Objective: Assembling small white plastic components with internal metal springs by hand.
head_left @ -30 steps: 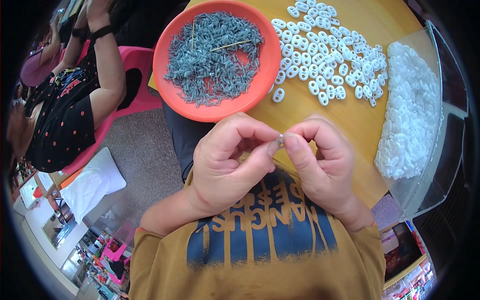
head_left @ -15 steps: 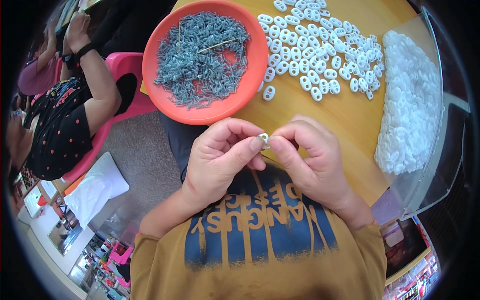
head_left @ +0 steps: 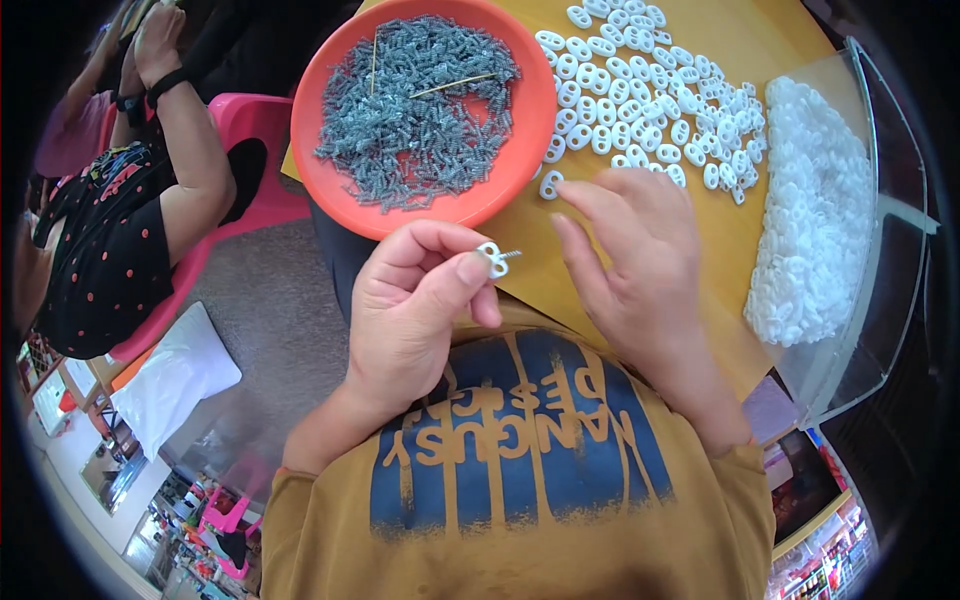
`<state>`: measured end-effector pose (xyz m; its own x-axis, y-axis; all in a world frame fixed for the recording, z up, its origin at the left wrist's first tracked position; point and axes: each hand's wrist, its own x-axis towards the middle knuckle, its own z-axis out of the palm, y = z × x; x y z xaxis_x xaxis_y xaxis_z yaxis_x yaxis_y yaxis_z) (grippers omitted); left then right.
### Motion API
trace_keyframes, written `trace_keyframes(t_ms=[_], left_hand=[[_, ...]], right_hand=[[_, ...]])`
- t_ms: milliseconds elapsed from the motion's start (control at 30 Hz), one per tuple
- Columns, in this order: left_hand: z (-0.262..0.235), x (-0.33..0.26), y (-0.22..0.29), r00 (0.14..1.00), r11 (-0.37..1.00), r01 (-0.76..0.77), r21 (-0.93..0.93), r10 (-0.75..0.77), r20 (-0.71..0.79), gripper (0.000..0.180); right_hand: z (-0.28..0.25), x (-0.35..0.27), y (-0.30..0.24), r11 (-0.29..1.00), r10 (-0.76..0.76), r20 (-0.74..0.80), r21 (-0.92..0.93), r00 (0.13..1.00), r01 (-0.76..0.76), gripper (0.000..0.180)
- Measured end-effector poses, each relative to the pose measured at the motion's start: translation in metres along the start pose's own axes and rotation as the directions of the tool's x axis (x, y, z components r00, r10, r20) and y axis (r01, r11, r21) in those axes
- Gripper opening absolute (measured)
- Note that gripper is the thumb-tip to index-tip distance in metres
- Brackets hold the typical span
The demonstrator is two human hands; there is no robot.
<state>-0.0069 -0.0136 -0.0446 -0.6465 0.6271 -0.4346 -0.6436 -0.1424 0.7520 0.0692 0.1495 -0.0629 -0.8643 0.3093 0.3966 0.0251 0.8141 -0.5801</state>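
Observation:
Between the thumb and fingertips of my left hand (head_left: 405, 315) is a small white two-hole plastic cord lock (head_left: 499, 269). A thin metal spring (head_left: 512, 254) sticks out from its right side. My right hand (head_left: 637, 265) is apart from it, with nothing visible in it; its thumb and forefinger are spread, and the other fingers are partly hidden. Just beyond its fingertips lies a loose white cord lock piece (head_left: 550, 184). Many similar white pieces (head_left: 640, 90) are scattered farther back on the table.
An orange-red bowl (head_left: 540, 105) full of small grey springs (head_left: 410, 120) stands at the back left, two thin sticks lying on them. On the right, a clear tray (head_left: 815, 385) holds a heap of white plastic parts (head_left: 810, 220). A person (head_left: 130, 230) sits at the left.
My right hand has let go of the cord lock and moved right and away, opening. My left hand has shifted slightly left, still holding the piece, with the spring now showing.

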Motion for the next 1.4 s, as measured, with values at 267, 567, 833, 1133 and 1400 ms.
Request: trace_keyframes(t_ms=[267, 567, 833, 1133, 1400], left_hand=[[-0.017, -0.006, 0.004, 1.000, 0.995, -0.013, -0.098, 0.013, -0.007, 0.011], [-0.019, -0.007, 0.007, 0.999, 0.993, 0.023, -0.115, -0.020, 0.032, 0.011], [-0.021, -0.008, 0.007, 0.999, 0.995, 0.025, -0.096, -0.021, 0.037, 0.012], [-0.044, -0.010, 0.009, 0.986, 0.984, -0.162, -0.080, 0.159, -0.049, 0.012], [-0.046, -0.014, 0.007, 0.987, 0.986, -0.144, -0.085, 0.137, -0.084, 0.012]], right_hand=[[0.021, -0.008, 0.006, 0.978, -0.066, 0.053, -0.195, 0.996, 0.075, 0.018], [0.021, -0.010, -0.004, 0.987, -0.077, 0.117, -0.134, 0.990, 0.093, 0.016], [0.026, -0.004, -0.013, 0.998, 0.015, 0.185, -0.070, 0.983, -0.002, 0.015], [0.027, -0.007, -0.015, 0.985, 0.145, 0.111, 0.075, 0.983, -0.153, 0.012], [0.045, -0.013, -0.019, 0.995, -0.086, 0.074, -0.044, 0.994, 0.090, 0.014]])
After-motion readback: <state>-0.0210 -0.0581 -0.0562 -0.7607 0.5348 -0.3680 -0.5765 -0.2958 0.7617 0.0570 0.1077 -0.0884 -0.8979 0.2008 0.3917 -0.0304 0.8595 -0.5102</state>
